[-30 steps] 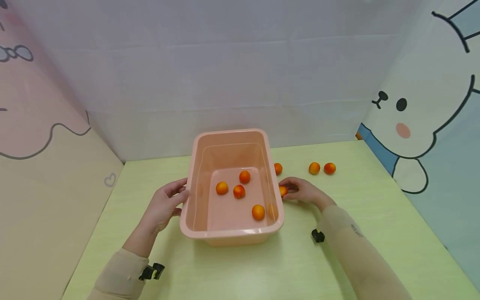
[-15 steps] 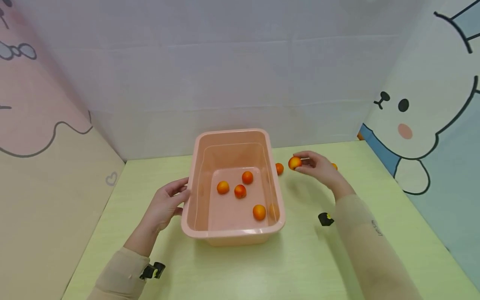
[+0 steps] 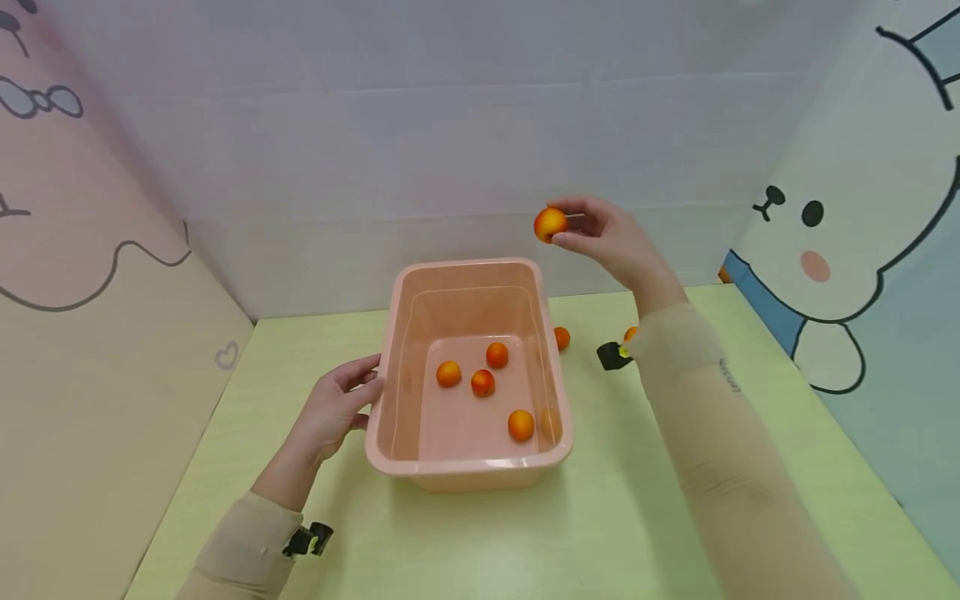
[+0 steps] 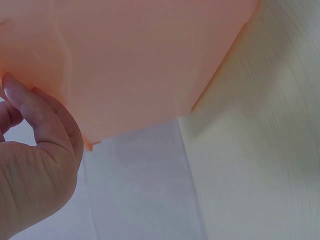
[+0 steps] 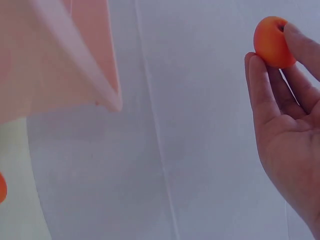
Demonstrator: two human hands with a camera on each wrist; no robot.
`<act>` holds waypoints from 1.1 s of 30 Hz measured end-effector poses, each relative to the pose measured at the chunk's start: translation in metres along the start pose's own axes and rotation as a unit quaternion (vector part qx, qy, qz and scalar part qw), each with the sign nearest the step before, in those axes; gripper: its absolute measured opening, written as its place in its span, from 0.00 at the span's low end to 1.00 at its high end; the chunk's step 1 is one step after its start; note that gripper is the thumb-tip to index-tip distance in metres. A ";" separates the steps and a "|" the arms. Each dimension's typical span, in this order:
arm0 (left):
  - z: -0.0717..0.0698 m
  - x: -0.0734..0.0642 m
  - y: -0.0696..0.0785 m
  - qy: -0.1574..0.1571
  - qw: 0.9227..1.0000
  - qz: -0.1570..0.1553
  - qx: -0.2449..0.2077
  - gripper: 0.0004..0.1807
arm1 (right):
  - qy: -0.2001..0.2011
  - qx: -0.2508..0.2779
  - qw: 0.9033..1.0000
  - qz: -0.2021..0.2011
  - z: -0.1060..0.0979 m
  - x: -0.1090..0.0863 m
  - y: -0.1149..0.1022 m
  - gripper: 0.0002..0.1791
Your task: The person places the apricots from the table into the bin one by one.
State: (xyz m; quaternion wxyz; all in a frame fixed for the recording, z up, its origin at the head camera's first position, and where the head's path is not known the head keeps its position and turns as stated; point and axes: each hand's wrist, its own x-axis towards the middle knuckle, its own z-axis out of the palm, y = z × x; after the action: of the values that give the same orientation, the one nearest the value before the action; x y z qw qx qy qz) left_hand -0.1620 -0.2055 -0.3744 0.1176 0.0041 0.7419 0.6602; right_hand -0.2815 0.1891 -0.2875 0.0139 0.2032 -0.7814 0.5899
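The right grip (image 3: 611, 242) pinches an orange-red fruit (image 3: 550, 225) between thumb and fingers, lifted higher than half a second ago, clear of the pink bin (image 3: 467, 467) near its far right corner. The left grip (image 3: 330, 408) holds the bin's left rim, as before. Four fruits (image 3: 483, 383) stay inside; another (image 3: 562, 338) sits on the counter (image 3: 480, 550).

Our bare right hand (image 5: 287, 120) pinches a smooth, round orange fruit (image 5: 271, 42) before a creased whitish backdrop (image 5: 185, 130). Leftward, we see a pale pink plastic tub (image 5: 75, 54) and a cut-off orange object (image 5: 2, 187) against a pale tabletop (image 5: 22, 215).
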 end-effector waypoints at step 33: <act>0.002 -0.001 0.000 0.016 1.000 -0.002 0.011 0.28 | -0.205 -0.012 0.971 0.124 0.151 0.051 0.033 0.19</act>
State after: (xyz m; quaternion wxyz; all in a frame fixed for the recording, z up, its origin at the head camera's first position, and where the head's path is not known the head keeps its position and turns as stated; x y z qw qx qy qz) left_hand -0.1605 -0.2038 -0.3747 0.1072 -0.0070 0.7507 0.6519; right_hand -0.3063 0.0407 -0.3498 -0.2174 0.2216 -0.7938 0.5230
